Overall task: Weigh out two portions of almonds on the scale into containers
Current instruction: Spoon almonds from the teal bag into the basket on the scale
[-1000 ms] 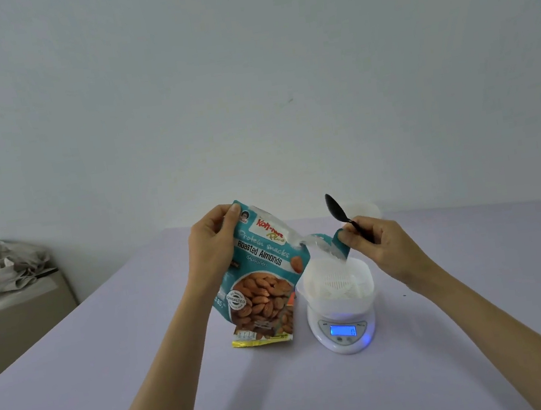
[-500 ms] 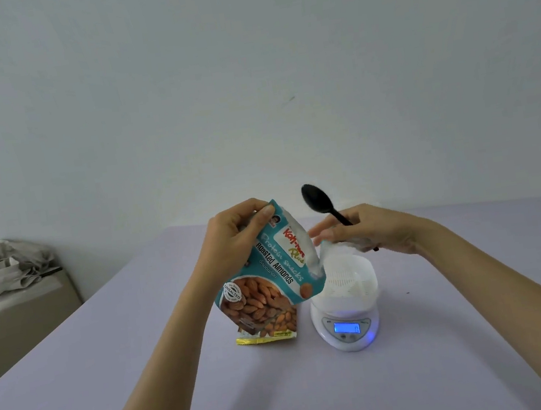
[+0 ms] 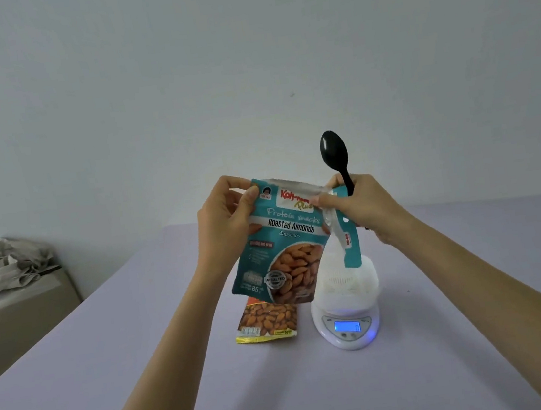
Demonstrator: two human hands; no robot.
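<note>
Head view: the left grip (image 3: 227,224) pinches the almond bag (image 3: 285,247) by its top corner. The right grip (image 3: 362,206) pinches the opposite edge while clasping a black spoon (image 3: 334,151), probably spreading the mouth near the container (image 3: 348,284) on the scale (image 3: 347,329).

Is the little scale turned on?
On. The scale has a screen glowing bright blue, with blue light along its base. The numbers are too blurry to read.
</note>
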